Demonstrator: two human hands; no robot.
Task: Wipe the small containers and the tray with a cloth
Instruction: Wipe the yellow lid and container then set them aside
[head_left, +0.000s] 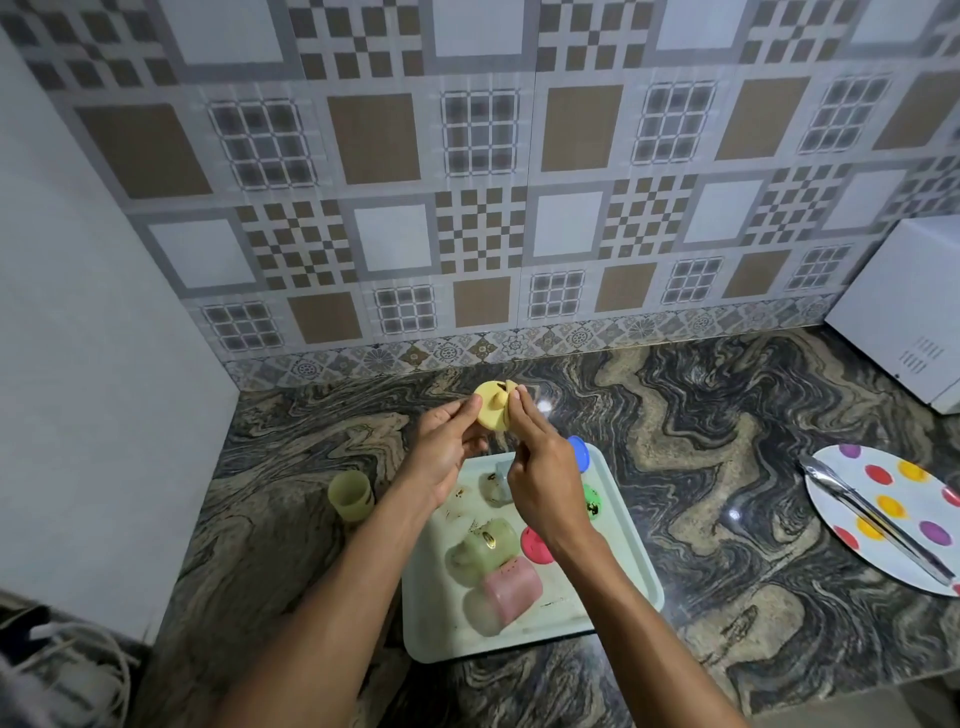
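Both hands are raised above the far end of the tray (631, 540), pinching a small yellow lid (491, 410) between them: the left hand (447, 452) curls its fingers round the lid's left edge with the thumb on its face, and the right hand (540, 478) closes its fingertips on the right edge. A bit of pale yellow material shows at the right fingertips; whether it is a cloth cannot be told. The pale green tray lies on the marbled bench (701, 467) beneath the forearms and holds several small containers on their sides, among them a green one (483, 545) and a pink one (511, 584), with blue (581, 452), green (593, 501) and red (535, 543) lids along its right side. A yellowish cup (351, 493) stands upright on the bench just left of the tray. Well to the right lies a spotted plate (904, 499) with metal tongs (878, 519) across it, and a white appliance (904, 312) sits at the back right corner
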